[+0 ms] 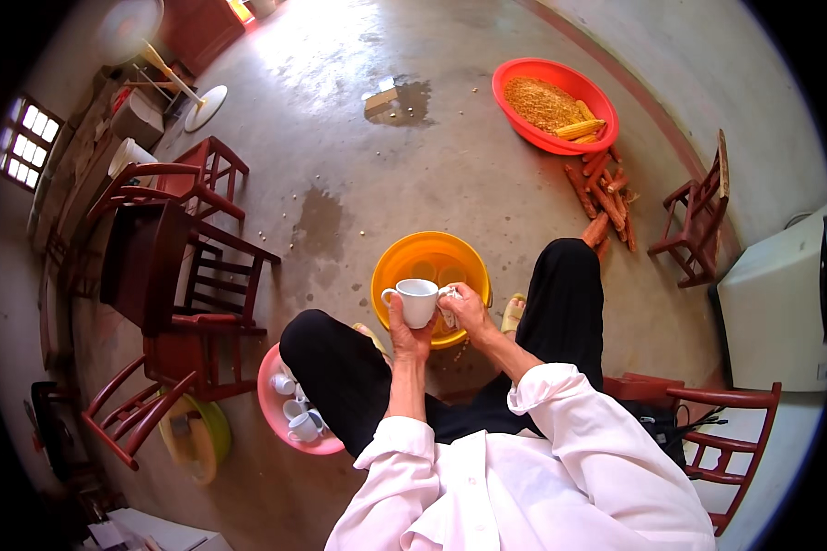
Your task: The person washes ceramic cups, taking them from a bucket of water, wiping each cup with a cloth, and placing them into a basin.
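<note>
A white cup (416, 303) is held up over a yellow bucket (386, 268), its handle pointing left and its mouth tilted towards me. My left hand (409, 334) grips the cup from below and the side. In my right hand (474, 314) is a crumpled pale cloth (449, 317), close against the cup's right side. The bucket stands on the floor between my feet. Round cup-like shapes (424, 270) show dimly inside it, apparently under liquid. By my left leg, a pink basin (267, 406) contains several white cups (304, 427), some lying on their sides.
A red basin (506, 113) of corn kernels and cobs stands ahead right, with bare corncobs (610, 200) heaped beside it. Wooden chairs (227, 286) crowd the left; a small chair (696, 213) stands right. Wet patches (318, 220) mark the concrete floor. A pedestal fan (203, 107) is far left.
</note>
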Action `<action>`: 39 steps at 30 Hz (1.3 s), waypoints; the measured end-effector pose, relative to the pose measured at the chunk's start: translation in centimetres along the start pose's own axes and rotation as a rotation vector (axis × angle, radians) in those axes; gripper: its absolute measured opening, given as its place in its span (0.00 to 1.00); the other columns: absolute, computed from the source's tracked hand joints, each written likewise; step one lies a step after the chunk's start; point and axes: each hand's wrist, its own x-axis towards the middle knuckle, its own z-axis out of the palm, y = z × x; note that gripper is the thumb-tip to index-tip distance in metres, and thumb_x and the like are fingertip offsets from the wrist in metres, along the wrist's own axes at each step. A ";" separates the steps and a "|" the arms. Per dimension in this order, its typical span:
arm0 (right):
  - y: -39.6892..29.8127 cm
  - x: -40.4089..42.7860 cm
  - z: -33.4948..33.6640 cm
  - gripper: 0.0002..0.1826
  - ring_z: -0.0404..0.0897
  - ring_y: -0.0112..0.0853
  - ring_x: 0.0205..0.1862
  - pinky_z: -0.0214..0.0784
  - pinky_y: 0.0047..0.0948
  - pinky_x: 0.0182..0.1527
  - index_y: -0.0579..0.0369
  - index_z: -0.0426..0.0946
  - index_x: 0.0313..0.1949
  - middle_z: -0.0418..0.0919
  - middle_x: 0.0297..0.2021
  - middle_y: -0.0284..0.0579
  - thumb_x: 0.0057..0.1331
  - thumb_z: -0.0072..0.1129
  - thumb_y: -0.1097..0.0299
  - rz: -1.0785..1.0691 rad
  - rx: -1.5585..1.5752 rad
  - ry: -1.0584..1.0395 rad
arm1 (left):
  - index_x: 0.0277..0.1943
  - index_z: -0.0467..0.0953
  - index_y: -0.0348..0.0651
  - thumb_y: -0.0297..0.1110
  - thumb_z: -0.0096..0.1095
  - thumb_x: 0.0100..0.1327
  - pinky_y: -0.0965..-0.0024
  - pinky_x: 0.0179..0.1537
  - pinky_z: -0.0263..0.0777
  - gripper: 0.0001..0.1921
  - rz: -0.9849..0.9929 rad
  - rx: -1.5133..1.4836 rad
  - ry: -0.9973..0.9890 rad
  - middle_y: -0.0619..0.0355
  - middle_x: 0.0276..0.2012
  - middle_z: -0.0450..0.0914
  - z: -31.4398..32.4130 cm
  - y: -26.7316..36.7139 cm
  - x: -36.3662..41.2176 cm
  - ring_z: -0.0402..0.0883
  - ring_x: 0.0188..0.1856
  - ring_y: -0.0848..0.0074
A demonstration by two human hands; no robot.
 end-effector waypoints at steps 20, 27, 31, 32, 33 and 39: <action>-6.3 -1.8 0.0 0.34 0.73 0.44 0.53 0.62 0.35 0.60 0.60 0.69 0.56 0.73 0.48 0.53 0.48 0.65 0.61 -0.182 -0.630 -0.612 | 0.47 0.73 0.48 0.52 0.62 0.62 0.72 0.36 0.79 0.19 0.044 0.325 0.095 0.61 0.36 0.80 -3.1 -0.4 1.7 0.81 0.34 0.75; -4.0 -0.4 -1.6 0.30 0.72 0.41 0.53 0.67 0.33 0.56 0.61 0.70 0.56 0.72 0.50 0.49 0.52 0.64 0.71 -0.285 -0.630 -0.479 | 0.57 0.66 0.43 0.43 0.54 0.60 0.59 0.45 0.77 0.24 0.007 0.323 0.064 0.53 0.48 0.75 -1.0 0.0 1.0 0.77 0.49 0.68; -5.0 -0.7 -1.7 0.28 0.76 0.29 0.48 0.75 0.22 0.43 0.60 0.68 0.57 0.70 0.51 0.45 0.56 0.62 0.71 0.057 0.022 -0.464 | 0.61 0.64 0.45 0.47 0.58 0.61 0.66 0.42 0.77 0.28 0.017 0.360 -0.050 0.55 0.48 0.75 0.3 0.9 0.4 0.77 0.47 0.70; -5.2 -1.0 -1.5 0.28 0.76 0.30 0.47 0.76 0.23 0.42 0.59 0.67 0.57 0.71 0.50 0.46 0.56 0.62 0.70 0.098 0.166 -0.409 | 0.61 0.64 0.45 0.50 0.59 0.61 0.67 0.41 0.77 0.29 0.024 0.338 -0.064 0.56 0.48 0.75 0.3 1.0 0.4 0.78 0.46 0.71; -5.7 -1.3 -1.3 0.28 0.77 0.30 0.47 0.77 0.24 0.42 0.58 0.66 0.57 0.72 0.48 0.46 0.57 0.62 0.70 0.138 0.308 -0.352 | 0.60 0.64 0.45 0.54 0.60 0.61 0.68 0.40 0.77 0.31 0.032 0.315 -0.079 0.56 0.47 0.76 0.4 1.1 0.6 0.78 0.45 0.71; -4.4 -1.7 -0.3 0.20 0.76 0.36 0.50 0.68 0.31 0.55 0.58 0.74 0.50 0.75 0.46 0.46 0.56 0.57 0.76 -0.247 -0.305 -0.601 | 0.48 0.74 0.44 0.60 0.64 0.57 0.67 0.45 0.77 0.28 0.019 0.228 0.021 0.57 0.37 0.80 -1.0 1.2 1.2 0.81 0.39 0.71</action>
